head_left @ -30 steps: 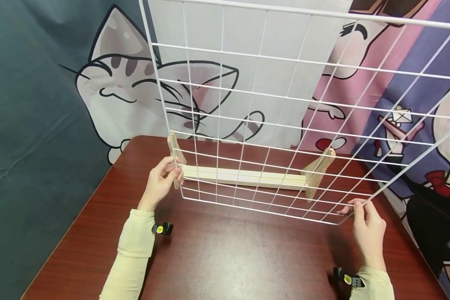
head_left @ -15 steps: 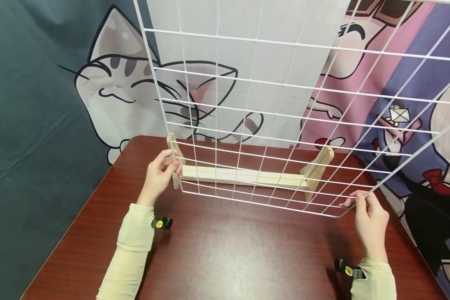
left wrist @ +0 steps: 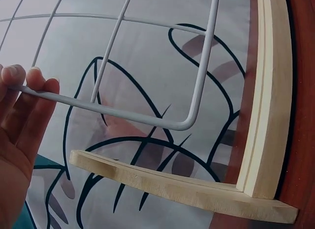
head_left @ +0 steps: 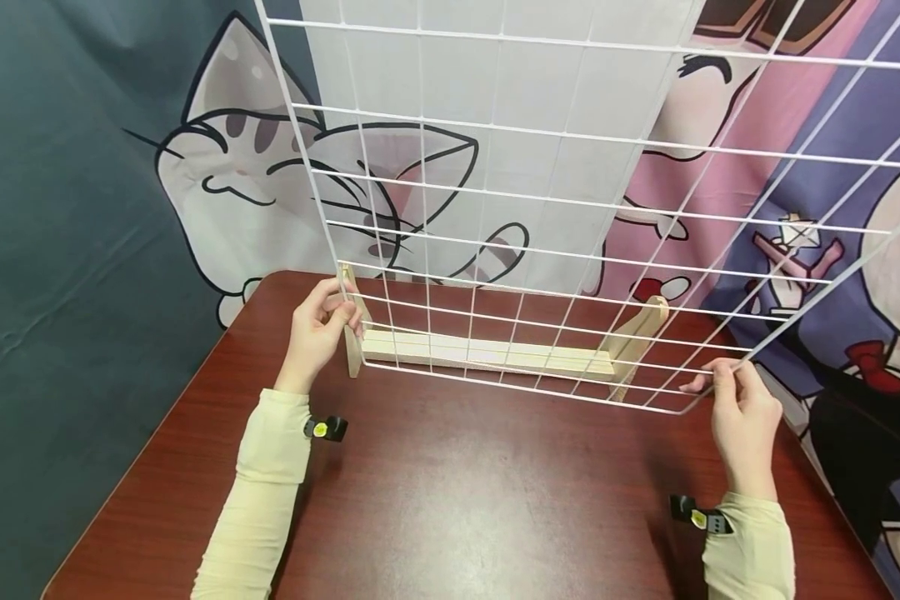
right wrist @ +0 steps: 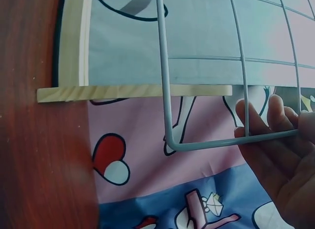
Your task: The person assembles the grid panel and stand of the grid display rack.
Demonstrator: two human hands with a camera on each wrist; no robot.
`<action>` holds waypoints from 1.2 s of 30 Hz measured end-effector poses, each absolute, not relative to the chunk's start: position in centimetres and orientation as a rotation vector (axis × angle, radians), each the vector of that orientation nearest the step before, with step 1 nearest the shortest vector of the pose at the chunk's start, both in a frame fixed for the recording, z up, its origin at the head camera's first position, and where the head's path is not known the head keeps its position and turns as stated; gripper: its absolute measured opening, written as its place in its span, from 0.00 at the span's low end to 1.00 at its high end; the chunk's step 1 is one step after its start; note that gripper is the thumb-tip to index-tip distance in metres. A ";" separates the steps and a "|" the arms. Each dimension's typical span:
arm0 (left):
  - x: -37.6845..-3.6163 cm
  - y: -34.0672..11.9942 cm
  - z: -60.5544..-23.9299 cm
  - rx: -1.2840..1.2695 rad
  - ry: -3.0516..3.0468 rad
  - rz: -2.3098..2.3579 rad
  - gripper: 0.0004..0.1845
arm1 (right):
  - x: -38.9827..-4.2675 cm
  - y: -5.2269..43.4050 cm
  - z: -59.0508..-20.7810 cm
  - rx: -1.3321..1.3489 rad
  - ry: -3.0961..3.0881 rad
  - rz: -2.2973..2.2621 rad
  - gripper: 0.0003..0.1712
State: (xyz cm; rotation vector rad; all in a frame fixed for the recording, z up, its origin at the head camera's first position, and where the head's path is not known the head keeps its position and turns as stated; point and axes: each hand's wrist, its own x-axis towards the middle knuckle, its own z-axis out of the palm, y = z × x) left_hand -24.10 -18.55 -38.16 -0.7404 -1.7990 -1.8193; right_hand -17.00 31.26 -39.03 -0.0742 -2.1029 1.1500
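Note:
A white wire grid panel (head_left: pixel 525 385) hangs upright above the table, leaning back, with its top beyond the head view. My left hand (head_left: pixel 318 332) pinches its left side wire near the bottom corner. On the opposite side wire, my right hand (head_left: pixel 746 417) grips at a similar height. Behind the panel's lower edge stands a pale wooden stand (head_left: pixel 487 352), a grooved crossbar between two upright end pieces. In the left wrist view the panel's rounded corner (left wrist: pixel 186 124) is apart from the crossbar (left wrist: pixel 268 96). The right wrist view shows the other corner (right wrist: pixel 172 144) overlapping an end piece (right wrist: pixel 133 92).
The stand rests on a dark red-brown wood table (head_left: pixel 480 500). Behind the table hangs a curtain (head_left: pixel 240 192) printed with cartoon cats, and its folds run down both sides. Each wrist wears a small black camera, the left one (head_left: pixel 328 428) and the right one (head_left: pixel 697 517).
Both hands have moved forward, away from the body, carrying the grid panel. Its bottom edge has shifted from in front of the stand to overlapping the stand's lower front in the head view.

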 end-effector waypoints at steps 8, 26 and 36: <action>-24.8 -18.5 -37.7 -0.722 -1.815 -1.817 0.09 | -17.7 31.1 -38.8 -0.089 -2.082 1.186 0.15; -26.1 -19.0 -35.1 -0.602 -1.808 -1.750 0.08 | -19.9 30.7 -36.4 0.022 -2.081 1.214 0.15; -27.2 -19.0 -33.4 -0.607 -1.757 -1.806 0.10 | -21.4 30.6 -34.4 0.070 -2.070 1.211 0.15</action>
